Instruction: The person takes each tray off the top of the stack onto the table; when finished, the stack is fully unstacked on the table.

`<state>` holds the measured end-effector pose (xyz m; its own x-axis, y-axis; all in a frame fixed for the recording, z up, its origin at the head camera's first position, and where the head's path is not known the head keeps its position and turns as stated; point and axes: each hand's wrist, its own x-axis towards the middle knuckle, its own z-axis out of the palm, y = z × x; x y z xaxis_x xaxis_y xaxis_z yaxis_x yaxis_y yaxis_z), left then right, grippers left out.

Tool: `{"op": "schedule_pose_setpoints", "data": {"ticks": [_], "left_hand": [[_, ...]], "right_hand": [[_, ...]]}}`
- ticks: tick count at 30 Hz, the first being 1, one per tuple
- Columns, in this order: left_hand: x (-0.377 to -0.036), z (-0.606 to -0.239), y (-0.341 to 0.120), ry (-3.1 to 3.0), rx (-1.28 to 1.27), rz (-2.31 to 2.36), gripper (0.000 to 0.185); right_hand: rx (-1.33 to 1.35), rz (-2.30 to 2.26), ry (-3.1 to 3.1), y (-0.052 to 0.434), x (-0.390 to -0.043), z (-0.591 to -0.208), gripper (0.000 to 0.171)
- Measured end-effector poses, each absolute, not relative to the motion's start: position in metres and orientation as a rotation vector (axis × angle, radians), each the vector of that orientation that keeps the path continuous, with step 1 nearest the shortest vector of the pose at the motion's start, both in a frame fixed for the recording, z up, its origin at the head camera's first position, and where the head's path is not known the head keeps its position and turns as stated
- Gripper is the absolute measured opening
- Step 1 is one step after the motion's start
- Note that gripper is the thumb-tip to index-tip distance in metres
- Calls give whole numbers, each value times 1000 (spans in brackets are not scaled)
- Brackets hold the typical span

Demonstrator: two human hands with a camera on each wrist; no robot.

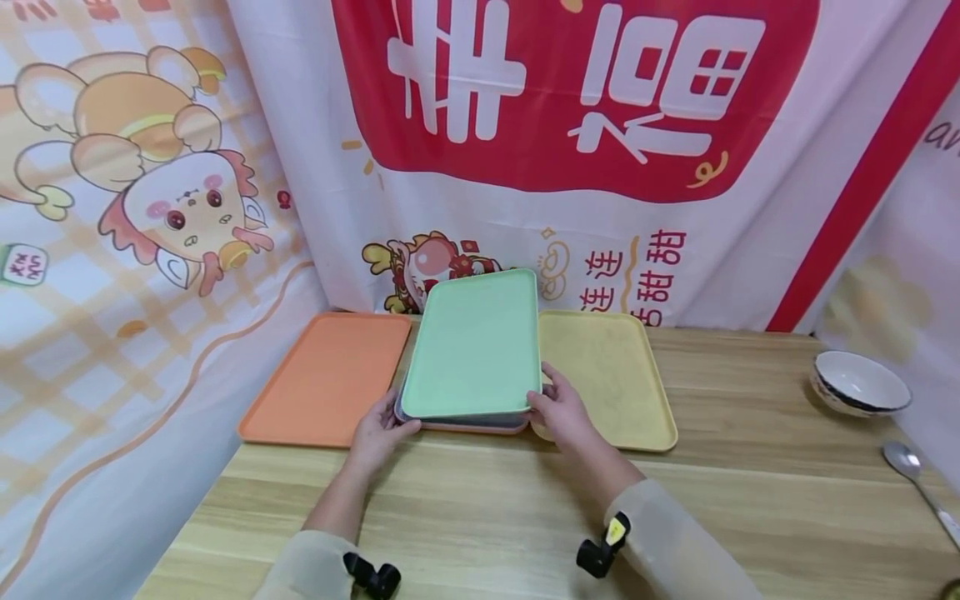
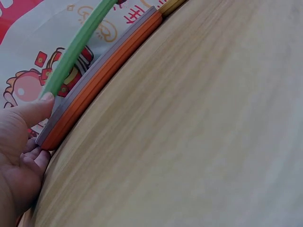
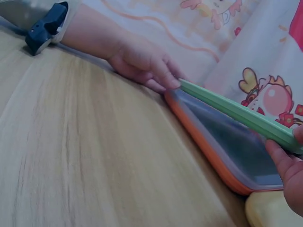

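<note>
A green tray point(image 1: 476, 346) is tilted above a grey tray point(image 1: 480, 421), its right side raised. The grey one lies on an orange tray point(image 3: 208, 153) on the table. My right hand point(image 1: 558, 408) pinches the green tray's near right corner, thumb above and a finger beneath. At the near left corner my left hand point(image 1: 377, 435) has its thumb on the green tray's edge. Its lower fingers point(image 2: 40, 158) are beside the corner of the two trays below; how far they reach under is hidden.
Another orange tray point(image 1: 330, 379) lies left of the stack and a yellow tray point(image 1: 607, 379) right of it. A white bowl point(image 1: 861, 383) and a spoon point(image 1: 911, 471) are at the table's right side. A printed curtain point(image 1: 540, 208) hangs behind the table point(image 1: 480, 517).
</note>
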<state>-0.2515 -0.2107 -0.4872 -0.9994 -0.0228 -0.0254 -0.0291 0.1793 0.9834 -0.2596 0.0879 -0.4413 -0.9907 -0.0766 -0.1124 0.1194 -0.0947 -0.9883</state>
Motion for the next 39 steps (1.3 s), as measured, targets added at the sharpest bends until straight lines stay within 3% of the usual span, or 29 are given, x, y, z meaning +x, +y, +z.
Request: {"op": "schedule_pose_setpoints", "data": {"ticks": [19,24,28,39], "left_hand": [[-253,-490,-216,2492,-57,1989,78],[-252,-491,-217,2495,-40,2009,77],[-253,-492,-216,2505,-33,2006,76],[-256,-489,-215,2516,-16,2018,73]], "right_hand": [[-220,-2447,1895,187,-232,-392,66],[-376,-2612,1727,220,-222,-383,43],[-490,-2694,1598,252,-213,-378,39],[-384,-2684,1635,347,-199,-369,42]]}}
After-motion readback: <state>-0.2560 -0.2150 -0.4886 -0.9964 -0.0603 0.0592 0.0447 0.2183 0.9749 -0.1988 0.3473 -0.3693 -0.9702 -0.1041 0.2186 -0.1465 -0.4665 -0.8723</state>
